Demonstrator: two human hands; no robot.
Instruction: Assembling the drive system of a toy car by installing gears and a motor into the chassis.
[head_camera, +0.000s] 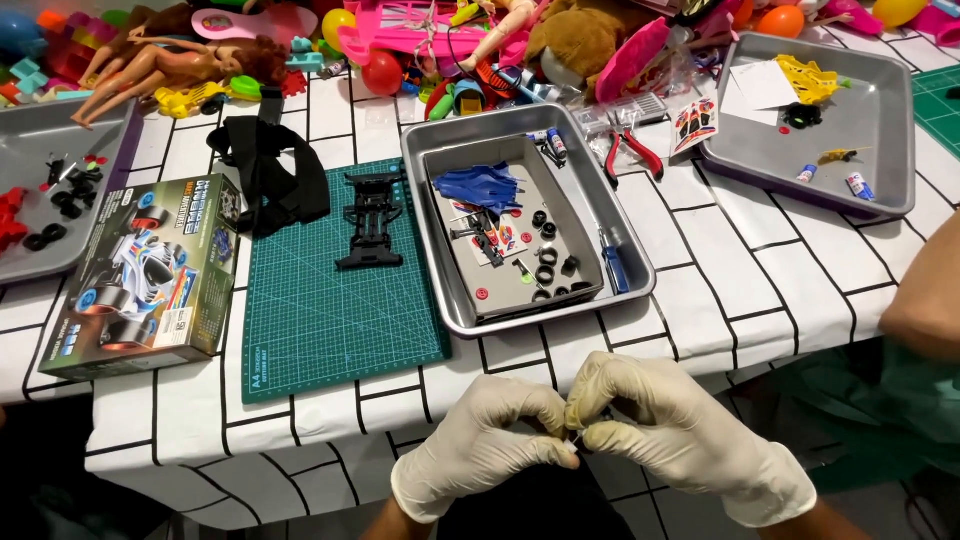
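Below the green cutting mat (335, 290), left hand (487, 440) and right hand (672, 425) pinch one tiny part (578, 432) together. Three metal trays (640, 262) flank the mat; its front half lies bare to the table's edge.

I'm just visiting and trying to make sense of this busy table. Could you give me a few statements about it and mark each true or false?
1. Both hands, the left hand and the right hand, wear pale gloves. True.
2. The black car chassis lies inside a metal tray. False: it lies on the green cutting mat.
3. The hands meet below the table edge, pinching a tiny part too small to identify. True.
4. The model car box stands to the right of the mat. False: it lies to the mat's left.
5. The blue car body shell lies in the middle tray. True.
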